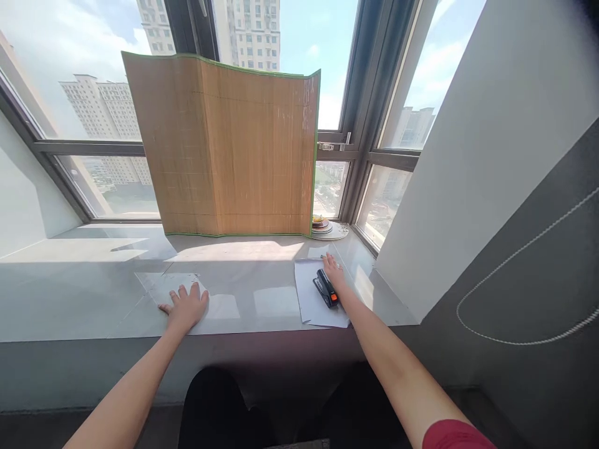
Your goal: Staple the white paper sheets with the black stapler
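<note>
Resting flat on the sill point(262, 299), the left hand point(186, 307) has its fingers spread and palm down, pressing on a sheet point(165, 285) that lies left of centre near the front edge. The sheet is pale and hard to tell from the grey sill surface; its near right part is under the hand.

Right hand point(333, 269) reaches farther out, to the right side of the sill. It lies on a stapler point(326, 289), black with an orange end pointing near. Fingers rest over the stapler's far end; whether they grip it or only touch it cannot be told. Stapler sits on top of a stack of white paper point(312, 308), aligned roughly near to far. The paper's near edge comes close to the sill's front edge.

The two hands are well apart, bare sill between them with patches of sunlight.

Far side: a bamboo mat point(224, 149) with green edging stands upright against the window point(93, 93), bent into a slight curve. Just right of the mat's foot, small plates point(327, 227) are stacked in the far corner, something orange on top. White wall point(491, 137) closes the right side. Tower blocks show through the glass.
</note>
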